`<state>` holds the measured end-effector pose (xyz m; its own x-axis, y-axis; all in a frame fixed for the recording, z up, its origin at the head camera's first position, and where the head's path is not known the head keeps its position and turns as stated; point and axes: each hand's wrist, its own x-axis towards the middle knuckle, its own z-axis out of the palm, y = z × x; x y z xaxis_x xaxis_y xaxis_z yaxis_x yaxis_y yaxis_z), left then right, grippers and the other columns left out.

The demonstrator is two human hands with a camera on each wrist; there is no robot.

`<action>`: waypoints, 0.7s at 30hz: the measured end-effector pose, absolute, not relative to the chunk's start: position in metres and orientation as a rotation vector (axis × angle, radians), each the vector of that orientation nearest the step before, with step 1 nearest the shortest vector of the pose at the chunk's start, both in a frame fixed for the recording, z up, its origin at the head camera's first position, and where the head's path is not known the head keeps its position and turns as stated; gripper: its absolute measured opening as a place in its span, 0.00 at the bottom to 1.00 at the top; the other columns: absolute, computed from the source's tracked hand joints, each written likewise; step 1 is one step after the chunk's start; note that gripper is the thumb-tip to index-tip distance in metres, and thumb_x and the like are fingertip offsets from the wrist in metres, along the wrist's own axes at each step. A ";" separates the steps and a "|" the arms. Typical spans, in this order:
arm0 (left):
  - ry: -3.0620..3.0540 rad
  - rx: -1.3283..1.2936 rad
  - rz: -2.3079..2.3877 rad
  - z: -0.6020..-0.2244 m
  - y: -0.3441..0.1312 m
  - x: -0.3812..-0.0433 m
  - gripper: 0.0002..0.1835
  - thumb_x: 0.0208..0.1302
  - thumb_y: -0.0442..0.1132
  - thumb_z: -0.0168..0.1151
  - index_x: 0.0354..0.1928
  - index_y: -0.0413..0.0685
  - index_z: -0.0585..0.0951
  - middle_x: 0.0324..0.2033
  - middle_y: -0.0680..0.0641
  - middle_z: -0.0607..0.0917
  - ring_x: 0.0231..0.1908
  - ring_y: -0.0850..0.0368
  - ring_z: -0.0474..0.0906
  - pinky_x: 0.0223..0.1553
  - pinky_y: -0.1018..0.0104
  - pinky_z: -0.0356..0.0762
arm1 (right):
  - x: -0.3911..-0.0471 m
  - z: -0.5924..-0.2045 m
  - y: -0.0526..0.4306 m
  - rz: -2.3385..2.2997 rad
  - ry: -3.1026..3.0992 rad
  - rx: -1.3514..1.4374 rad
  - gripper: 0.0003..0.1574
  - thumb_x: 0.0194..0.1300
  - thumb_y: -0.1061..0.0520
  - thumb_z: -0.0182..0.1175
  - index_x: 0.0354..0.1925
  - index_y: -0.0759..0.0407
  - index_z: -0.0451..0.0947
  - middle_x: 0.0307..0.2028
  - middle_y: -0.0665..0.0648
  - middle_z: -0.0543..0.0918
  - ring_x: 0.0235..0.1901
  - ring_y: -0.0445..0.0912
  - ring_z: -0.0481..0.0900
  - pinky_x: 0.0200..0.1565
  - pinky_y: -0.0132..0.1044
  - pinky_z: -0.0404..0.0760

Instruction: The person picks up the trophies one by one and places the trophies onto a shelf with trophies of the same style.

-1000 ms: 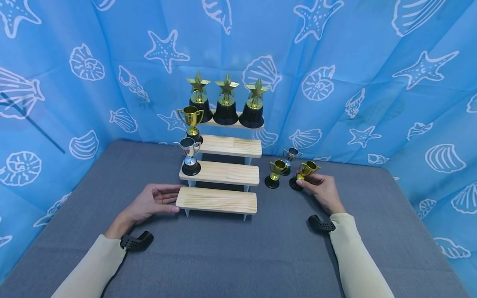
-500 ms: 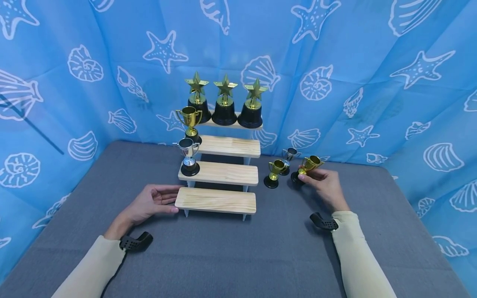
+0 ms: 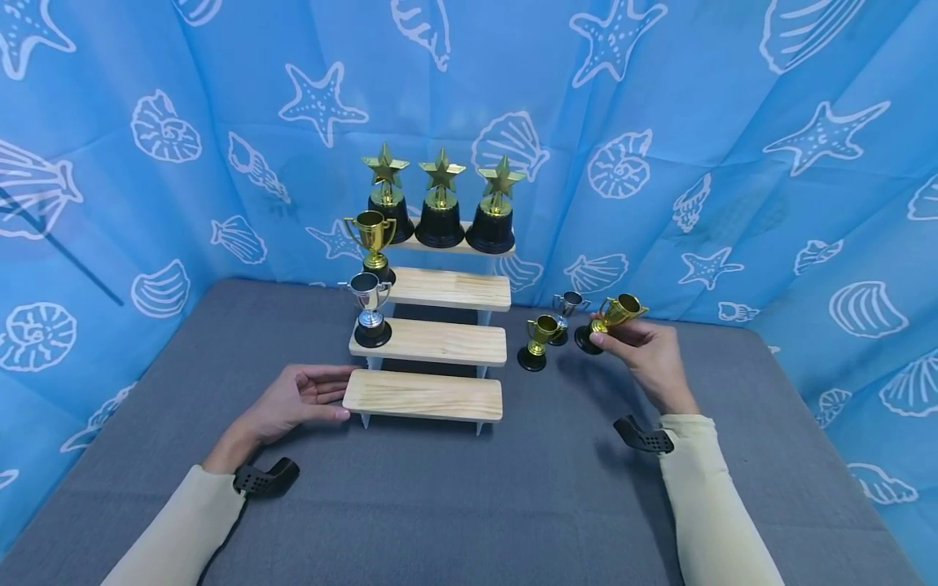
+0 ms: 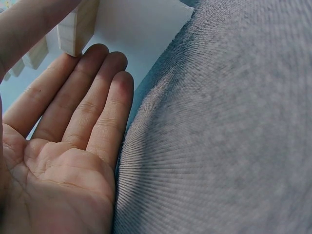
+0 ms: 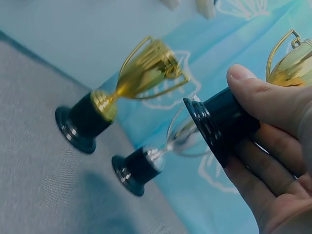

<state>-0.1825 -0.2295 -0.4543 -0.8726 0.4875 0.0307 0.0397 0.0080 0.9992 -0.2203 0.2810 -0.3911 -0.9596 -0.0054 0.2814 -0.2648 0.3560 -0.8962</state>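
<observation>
My right hand (image 3: 655,362) pinches a gold trophy cup (image 3: 620,310) near its stem and black base, tilted and raised over the table. The right wrist view shows its black base (image 5: 222,121) between thumb and fingers. Standing beside it are another gold trophy cup (image 3: 542,332) and a silver trophy cup (image 3: 567,308). My left hand (image 3: 293,403) lies at the left end of the wooden stepped shelf (image 3: 423,396), by the lowest board. In the left wrist view its fingers are nearly straight, fingertips right at the end of a board (image 4: 73,31).
Three star trophies (image 3: 440,199) fill the top board. A gold cup (image 3: 375,236) stands on the board below, at its left end, and a silver cup (image 3: 371,303) on the one under that. Behind the grey table (image 3: 469,513) hangs a blue shell-print curtain (image 3: 681,106).
My right hand has lifted the gold trophy cup off the table and moved it slightly to the right and up. The left hand has stayed at the shelf.
</observation>
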 end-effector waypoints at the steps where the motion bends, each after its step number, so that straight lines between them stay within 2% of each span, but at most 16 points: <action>1: 1.970 0.545 1.929 -0.454 -0.229 -0.183 0.40 0.56 0.23 0.72 0.68 0.19 0.63 0.66 0.22 0.68 0.59 0.59 0.79 0.61 0.64 0.77 | -0.220 -0.389 0.280 1.654 -2.375 0.251 0.24 0.63 0.59 0.72 0.56 0.68 0.83 0.52 0.61 0.87 0.50 0.38 0.84 0.49 0.27 0.85; 8: 1.984 0.541 1.919 -0.453 -0.229 -0.182 0.40 0.56 0.23 0.72 0.68 0.20 0.63 0.66 0.22 0.68 0.59 0.60 0.79 0.61 0.64 0.77 | -0.214 -0.376 0.274 1.649 -2.346 0.286 0.25 0.63 0.58 0.72 0.56 0.69 0.82 0.53 0.65 0.85 0.52 0.39 0.84 0.52 0.28 0.84; 21: 1.978 0.509 1.916 -0.454 -0.229 -0.182 0.42 0.55 0.25 0.74 0.69 0.20 0.63 0.66 0.23 0.69 0.58 0.59 0.79 0.60 0.63 0.78 | -0.201 -0.356 0.262 1.627 -2.320 0.367 0.24 0.64 0.61 0.72 0.56 0.67 0.83 0.53 0.61 0.87 0.53 0.41 0.84 0.53 0.28 0.84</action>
